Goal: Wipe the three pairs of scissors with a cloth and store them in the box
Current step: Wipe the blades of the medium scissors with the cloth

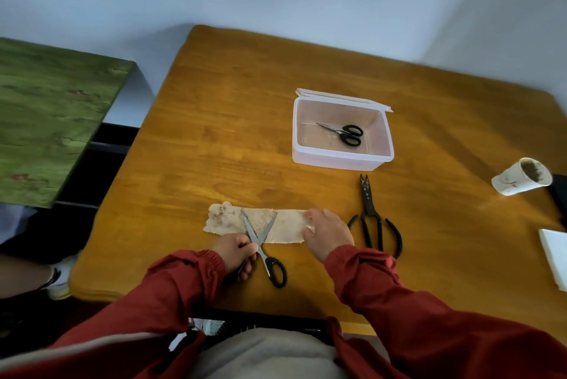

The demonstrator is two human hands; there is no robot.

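Left hand (236, 256) grips a handle of the open scissors (259, 242), blades splayed on the cloth (288, 227); right hand (326, 233) presses the cloth's end flat; exposed edges could cut a slipping hand or snag cloth; another pair (345, 133) lies in the box (334, 161).

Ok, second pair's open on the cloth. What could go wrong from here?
The scissors lie open on the cloth. The right hand pressing the cloth sits near the exposed blades and could be nicked. The left hand grips near the pivot, so the blades might close on it.
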